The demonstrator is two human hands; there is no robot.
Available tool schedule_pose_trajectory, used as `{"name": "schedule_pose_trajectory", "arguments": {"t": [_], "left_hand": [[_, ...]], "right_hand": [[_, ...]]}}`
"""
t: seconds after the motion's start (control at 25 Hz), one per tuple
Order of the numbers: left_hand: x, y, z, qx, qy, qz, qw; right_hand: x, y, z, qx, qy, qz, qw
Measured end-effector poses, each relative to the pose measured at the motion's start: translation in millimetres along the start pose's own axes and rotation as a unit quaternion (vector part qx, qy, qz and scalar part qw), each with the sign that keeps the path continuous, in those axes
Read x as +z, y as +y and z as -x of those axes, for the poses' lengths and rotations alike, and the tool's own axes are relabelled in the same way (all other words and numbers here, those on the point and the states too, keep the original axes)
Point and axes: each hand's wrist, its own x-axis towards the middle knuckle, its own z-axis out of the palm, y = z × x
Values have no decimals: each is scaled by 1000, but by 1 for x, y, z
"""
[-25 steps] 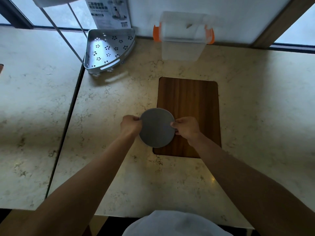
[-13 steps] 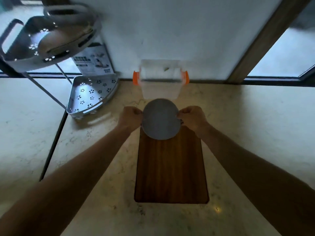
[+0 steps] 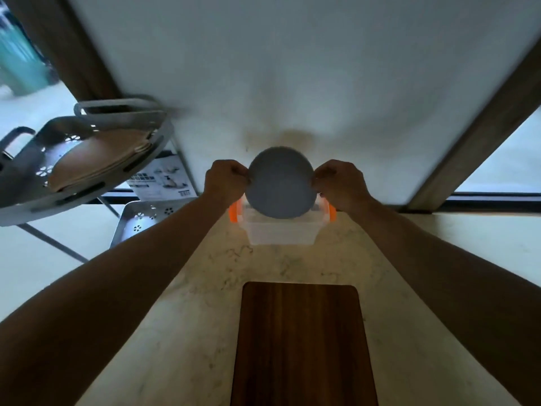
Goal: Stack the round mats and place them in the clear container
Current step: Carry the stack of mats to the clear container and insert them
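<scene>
Grip: your left hand [image 3: 225, 180] and right hand [image 3: 339, 183] each pinch one edge of the round mats [image 3: 280, 183], fingers curled closed on the rim, left hand on the left edge, right hand on the right. Fingertips are tucked behind the rim and do not show.

Held item: grey, circular, matte, with a faintly rough edge; its flat face is tilted toward you. Only one face is visible, so the number of mats in the stack cannot be told. It is held in the air above the open mouth of the clear container [image 3: 280, 233], its lower edge overlapping the container's far rim in this view; whether it touches the rim cannot be told.

Container: translucent box, orange latches at left and right, standing on the countertop [image 3: 409, 259] against the pale wall [image 3: 292, 68]. Its upper part is hidden behind the mats and your hands; the interior is hard to make out.

Nearer you: wooden board [image 3: 301, 341], dark brown, lying flat on the countertop, well apart from the container, cut off by the lower edge.

Left side: metal corner rack [image 3: 87, 159], blurred, upper tier holding something flat and brown; lower tier [image 3: 140, 218] perforated with flower shapes, partly hidden by your left forearm. A printed box [image 3: 164, 180] stands behind it, text unreadable.
</scene>
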Motion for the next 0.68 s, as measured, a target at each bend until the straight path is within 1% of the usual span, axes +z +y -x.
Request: {"name": "schedule_pose_trajectory", "arguments": {"t": [0.12,0.28,0.4,0.56,0.68], "left_hand": [[11,-6,-24,13,9,-39,999],[37,-31,-43,42,-1,-114,993],[54,-47,-46,58,-14,-149,987],[67,-56,-52,103,8,-225,969],[75,-63,-53,122,36,-224,966]], "right_hand": [[13,12,-26,-55,17,47,997],[38,43,-47,-81,18,73,994],[53,64,-52,-97,13,108,989],[64,76,-57,-107,41,151,982],[66,81,-59,-121,56,186,973]]}}
